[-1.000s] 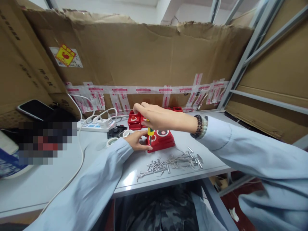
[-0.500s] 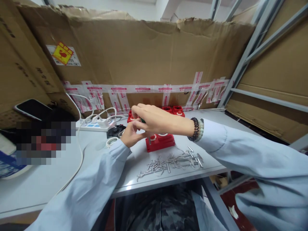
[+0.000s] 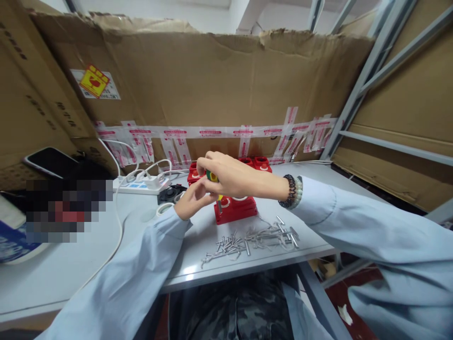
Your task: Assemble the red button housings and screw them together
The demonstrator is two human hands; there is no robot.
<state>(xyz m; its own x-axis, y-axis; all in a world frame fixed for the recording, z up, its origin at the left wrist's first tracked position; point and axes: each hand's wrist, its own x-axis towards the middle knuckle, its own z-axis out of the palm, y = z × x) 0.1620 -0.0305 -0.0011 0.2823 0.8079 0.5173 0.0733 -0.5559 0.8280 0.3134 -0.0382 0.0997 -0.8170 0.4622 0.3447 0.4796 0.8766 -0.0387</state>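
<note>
My right hand (image 3: 231, 175) is closed around the top of a screwdriver (image 3: 211, 175) with a green and yellow handle. Below it, my left hand (image 3: 193, 198) is closed at the lower part of the same handle, its thumb pointing right; its fingertips are partly hidden. The metal shaft points down at the left end of a red block (image 3: 236, 215) with round white-ringed parts on top. Whether the tip sits in a screw is too small to tell. In front of the block lies a pile of metal screws and pins (image 3: 231, 243), some in thin plastic wrap.
More red blocks (image 3: 262, 164) stand behind my hands. To the left are a white tape roll (image 3: 164, 208), a black round part (image 3: 170, 192), a power strip (image 3: 141, 185) with cables, and a phone (image 3: 51, 161). Cardboard (image 3: 198, 80) walls the table's back; a metal rack (image 3: 375, 66) rises right.
My right hand has turned slightly on the handle, so more of the green and yellow shows. My left hand has shifted a little left. The red block and the screws stay put.
</note>
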